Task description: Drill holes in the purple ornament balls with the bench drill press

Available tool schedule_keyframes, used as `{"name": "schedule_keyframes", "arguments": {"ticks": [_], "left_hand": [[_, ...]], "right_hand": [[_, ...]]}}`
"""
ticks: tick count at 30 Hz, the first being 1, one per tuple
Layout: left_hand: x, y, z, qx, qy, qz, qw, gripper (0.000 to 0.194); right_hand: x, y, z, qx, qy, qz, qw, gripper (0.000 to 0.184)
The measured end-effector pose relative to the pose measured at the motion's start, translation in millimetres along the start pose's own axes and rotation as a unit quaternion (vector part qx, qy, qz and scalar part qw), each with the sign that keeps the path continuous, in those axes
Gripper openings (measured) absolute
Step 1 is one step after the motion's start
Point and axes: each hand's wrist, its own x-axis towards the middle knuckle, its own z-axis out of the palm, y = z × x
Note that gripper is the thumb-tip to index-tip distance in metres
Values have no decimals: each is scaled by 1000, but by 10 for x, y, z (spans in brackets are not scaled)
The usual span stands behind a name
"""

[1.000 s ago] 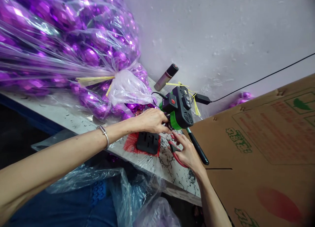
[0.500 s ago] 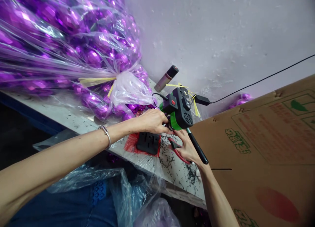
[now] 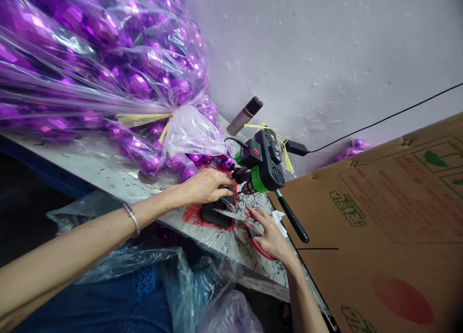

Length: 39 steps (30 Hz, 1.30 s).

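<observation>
the left hand (image 3: 208, 186) has moved back from the green-black machine (image 3: 266, 163) to above the black plate (image 3: 212, 217); whether its fingers pinch something, i cannot tell. the right hand (image 3: 272, 235) is closed on the scissors (image 3: 234, 215), whose blades are now over the plate, so work at the machine seems paused.

purple faceted baubles (image 3: 137, 85), yellow ties (image 3: 142, 118), black-and-green machine (image 3: 270, 171), red switch (image 3: 255, 152), scissors (image 3: 230, 214) with red-and-black handles (image 3: 265, 252), black block (image 3: 213, 216), red sheet (image 3: 191, 214), white desk (image 3: 104, 179) flecked black, brown box (image 3: 361, 260) printed green and red, pale grey wall (image 3: 325, 58)
</observation>
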Motion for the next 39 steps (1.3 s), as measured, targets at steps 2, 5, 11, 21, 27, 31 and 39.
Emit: {"name": "schedule_keyframes", "arguments": {"ticks": [2, 5, 11, 21, 27, 31, 39], "left_hand": [[-79, -30, 74, -5, 3, -8, 1000, 26], [-117, -21, 175, -10, 15, -7, 1000, 26], [-36, -10, 295, -9, 47, 9, 999, 25], [39, -15, 340, 33, 80, 44, 995, 23], [54, -34, 313, 78, 75, 82, 991, 26], [46, -9, 304, 125, 74, 101, 984, 27], [45, 85, 347, 184, 86, 78, 976, 29]], "right_hand": [[-112, 81, 57, 17, 16, 39, 999, 69], [-246, 243, 159, 41, 63, 94, 993, 67], [-322, 472, 483, 94, 167, 169, 967, 68], [-331, 412, 680, 183, 227, 196, 936, 76], [-336, 462, 733, 178, 236, 182, 938, 70], [-338, 466, 747, 174, 234, 181, 939, 73], [-349, 457, 741, 186, 225, 199, 936, 79]]}}
